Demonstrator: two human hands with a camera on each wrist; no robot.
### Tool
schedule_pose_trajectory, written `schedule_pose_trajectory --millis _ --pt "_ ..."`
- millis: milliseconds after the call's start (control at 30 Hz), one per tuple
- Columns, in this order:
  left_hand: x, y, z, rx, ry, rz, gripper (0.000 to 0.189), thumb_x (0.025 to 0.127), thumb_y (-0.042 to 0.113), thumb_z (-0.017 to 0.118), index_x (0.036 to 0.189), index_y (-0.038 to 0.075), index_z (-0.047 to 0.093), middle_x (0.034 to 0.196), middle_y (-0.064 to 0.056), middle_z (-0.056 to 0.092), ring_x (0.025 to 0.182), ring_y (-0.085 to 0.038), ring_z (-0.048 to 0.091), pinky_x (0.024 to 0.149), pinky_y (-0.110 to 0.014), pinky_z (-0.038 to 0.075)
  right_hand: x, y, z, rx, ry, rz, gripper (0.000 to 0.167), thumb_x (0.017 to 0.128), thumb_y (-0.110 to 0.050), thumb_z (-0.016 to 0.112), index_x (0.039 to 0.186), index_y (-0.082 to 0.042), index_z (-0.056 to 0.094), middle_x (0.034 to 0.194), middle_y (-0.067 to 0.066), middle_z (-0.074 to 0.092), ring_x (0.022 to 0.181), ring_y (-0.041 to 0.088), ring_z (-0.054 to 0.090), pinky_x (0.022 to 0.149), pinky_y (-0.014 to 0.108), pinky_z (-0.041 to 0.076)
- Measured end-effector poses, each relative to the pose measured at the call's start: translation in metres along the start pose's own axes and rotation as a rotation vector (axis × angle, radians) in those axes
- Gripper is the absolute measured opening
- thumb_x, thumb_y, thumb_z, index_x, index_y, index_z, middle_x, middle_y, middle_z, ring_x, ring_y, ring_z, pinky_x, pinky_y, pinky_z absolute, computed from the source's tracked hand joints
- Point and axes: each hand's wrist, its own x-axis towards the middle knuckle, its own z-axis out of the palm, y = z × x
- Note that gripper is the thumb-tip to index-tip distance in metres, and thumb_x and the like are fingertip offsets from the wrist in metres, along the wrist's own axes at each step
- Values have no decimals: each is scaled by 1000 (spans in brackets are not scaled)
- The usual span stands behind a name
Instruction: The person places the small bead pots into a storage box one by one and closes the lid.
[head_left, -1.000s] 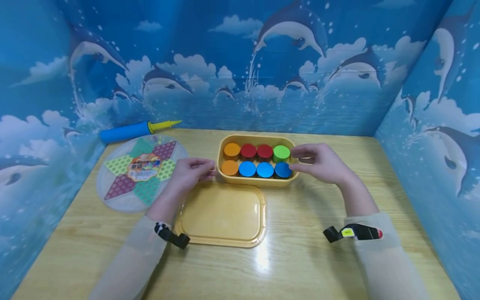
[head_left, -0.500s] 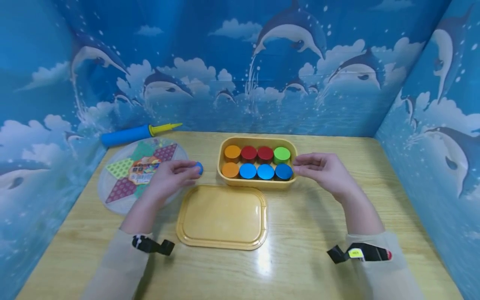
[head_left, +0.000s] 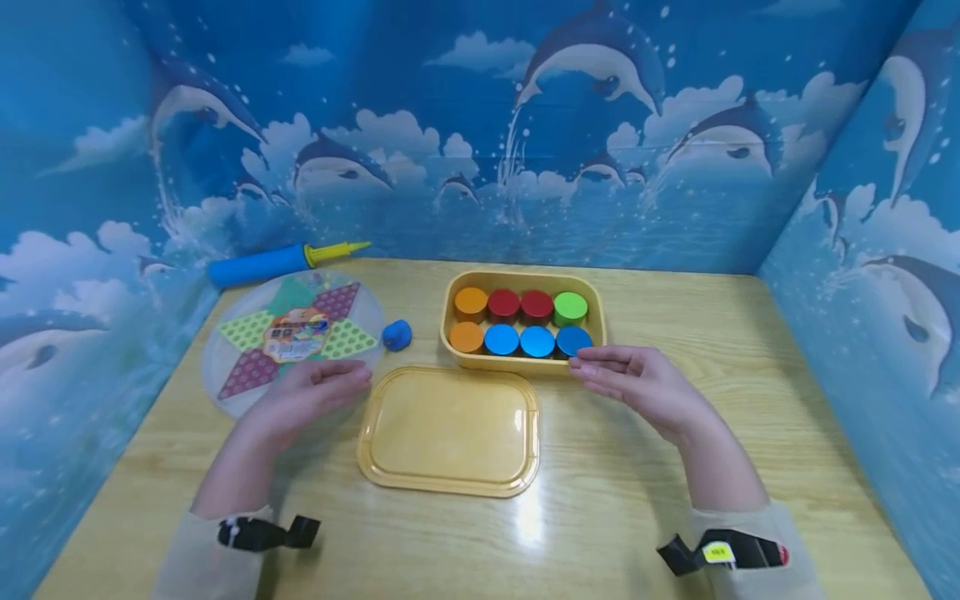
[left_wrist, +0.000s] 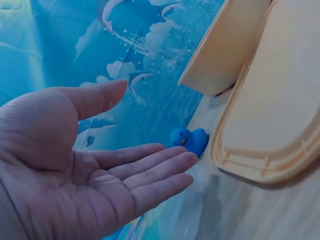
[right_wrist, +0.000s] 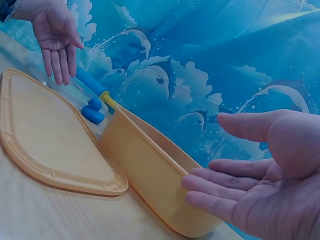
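A yellow-orange plastic box (head_left: pixel 491 363) at the back centre holds two rows of round tubs, with orange, red, green and blue lids. My right hand (head_left: pixel 637 383) has its fingers extended at the box's front right corner, holding nothing. In the right wrist view the fingertips overlap the box's end wall. My left hand (left_wrist: pixel 95 165) is spread, palm showing, with nothing in it. Just beyond its fingertips sits a small blue toy duck (head_left: pixel 397 335), on the table between the round game board and the box. The box's lid (head_left: pixel 450 429) lies flat in front of the box.
A round Chinese checkers board (head_left: pixel 247 333) lies at the left, partly under my left hand in the head view. Behind it rests a blue hand pump (head_left: pixel 258 265) with a yellow nozzle. Dolphin-print curtains (head_left: pixel 465 125) enclose the table at the back and sides.
My left hand has set the blue duck down left of the box, let go and drawn back toward me. My right hand has slid from the box's right end to its front corner.
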Motion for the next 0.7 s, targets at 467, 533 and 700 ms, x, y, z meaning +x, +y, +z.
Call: schedule_pose_trajectory --millis 467,533,700 --pt "-15 -25 10 -192 -36 -4 67 108 32 66 152 -12 41 155 -30 46 141 -43 50 113 -46 51 -7 32 19 111 -128 89 61 108 -20 65 148 20 41 145 33 56 135 40 57 112 41 52" --pt "-17 -27 11 -224 -46 -4 65 108 28 64 152 -14 40 157 -31 43 144 -44 46 112 -46 51 -7 36 22 127 -136 90 61 109 -20 63 149 20 39 145 34 56 135 40 57 112 41 52" --pt "-18 -31 12 -274 -61 5 55 112 17 56 151 -17 38 155 -34 43 145 -45 44 111 -43 52 -7 41 29 185 -158 94 60 111 -18 60 149 22 36 146 35 54 136 41 57 112 41 51"
